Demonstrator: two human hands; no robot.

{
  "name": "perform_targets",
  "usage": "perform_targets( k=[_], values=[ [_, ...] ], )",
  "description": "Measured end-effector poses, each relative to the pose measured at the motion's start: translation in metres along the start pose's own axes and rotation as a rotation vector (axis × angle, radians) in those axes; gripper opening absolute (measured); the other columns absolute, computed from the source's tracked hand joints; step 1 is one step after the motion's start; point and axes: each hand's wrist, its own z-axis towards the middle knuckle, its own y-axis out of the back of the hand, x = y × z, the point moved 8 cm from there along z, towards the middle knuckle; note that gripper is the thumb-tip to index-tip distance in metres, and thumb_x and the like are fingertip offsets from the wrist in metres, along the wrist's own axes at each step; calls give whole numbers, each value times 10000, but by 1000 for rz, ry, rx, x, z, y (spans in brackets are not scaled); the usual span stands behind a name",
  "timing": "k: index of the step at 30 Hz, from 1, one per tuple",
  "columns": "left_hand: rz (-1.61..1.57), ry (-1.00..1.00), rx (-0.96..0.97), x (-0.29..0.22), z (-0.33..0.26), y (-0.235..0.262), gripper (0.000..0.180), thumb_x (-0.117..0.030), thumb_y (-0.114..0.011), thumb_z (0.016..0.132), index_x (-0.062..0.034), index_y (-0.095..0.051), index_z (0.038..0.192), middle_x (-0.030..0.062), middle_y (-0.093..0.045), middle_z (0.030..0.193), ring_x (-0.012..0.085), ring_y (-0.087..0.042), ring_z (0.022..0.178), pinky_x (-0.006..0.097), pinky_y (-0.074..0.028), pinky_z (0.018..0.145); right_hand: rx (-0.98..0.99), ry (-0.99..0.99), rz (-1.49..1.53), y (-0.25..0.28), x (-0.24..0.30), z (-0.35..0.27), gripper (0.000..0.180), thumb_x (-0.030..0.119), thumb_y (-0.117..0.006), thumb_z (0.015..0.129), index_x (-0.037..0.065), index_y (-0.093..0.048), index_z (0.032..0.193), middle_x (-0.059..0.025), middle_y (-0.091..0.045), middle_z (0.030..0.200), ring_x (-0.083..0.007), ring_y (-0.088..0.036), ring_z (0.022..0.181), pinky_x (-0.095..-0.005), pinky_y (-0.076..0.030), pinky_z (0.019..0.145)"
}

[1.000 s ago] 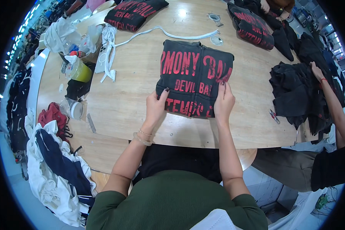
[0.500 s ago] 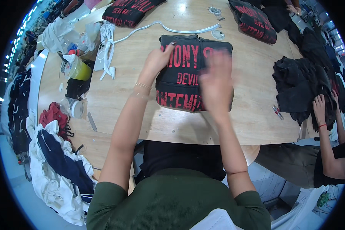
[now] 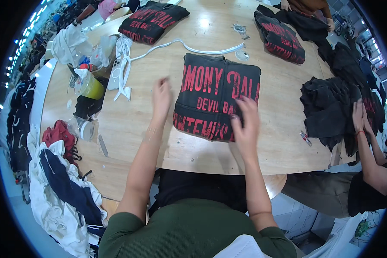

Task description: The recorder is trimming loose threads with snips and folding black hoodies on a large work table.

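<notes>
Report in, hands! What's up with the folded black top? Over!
Left hand beside the folded black top, not touching. Right hand open over its right side, contact unclear. White cord beyond its far edge, not across it.

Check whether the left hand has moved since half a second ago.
Yes, leftward: judged against the white cord bundle, the left hand has come off the folded black garment and is now nearer that bundle.

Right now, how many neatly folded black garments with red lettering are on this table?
3: the near garment by your right hand, the left garment and the right garment, both farther across. More may be hidden in the dark pile on the right.
</notes>
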Motion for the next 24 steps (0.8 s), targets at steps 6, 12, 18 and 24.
perform_targets(
  k=[6, 12, 18, 24],
  values=[
    [-630, 577, 68, -9, -179, -2, 357, -268, -554, 962, -42, -455, 1220, 29, -550, 1116, 114, -545, 939, 287, -449, 872, -111, -753, 519, 4, -95, -41, 505, 278, -590, 911, -31, -466, 1291, -155, -551, 1228, -228, -498, 1171, -328, -355, 1019],
    [-832, 607, 189, -24, -162, -53, 504, -255, -598, 938, -60, -386, 1352, 42, -541, 1235, 170, -554, 1118, 370, -477, 945, 134, -1069, 1060, -57, -57, -68, 385, 204, -618, 874, -30, -536, 1169, -82, -614, 1128, -170, -570, 1046, -290, -424, 944],
    [-709, 582, 131, -9, -125, -36, 431, -188, -642, 896, -46, -477, 1268, 76, -614, 1129, 148, -628, 982, 301, -546, 826, 180, -1005, 1174, -75, -39, -85, 371, 202, -573, 917, 10, -492, 1224, -64, -601, 1134, -157, -590, 987, -304, -468, 876],
    [-890, 698, 77, 1, -117, -28, 361, -208, -639, 890, -42, -542, 1196, 62, -644, 1083, 151, -627, 984, 307, -523, 881, 359, -831, 1105, -67, -65, -97, 348, 288, -390, 1022, 1, -525, 1165, -80, -609, 904, -164, -581, 856, -316, -479, 743]
  ],
)
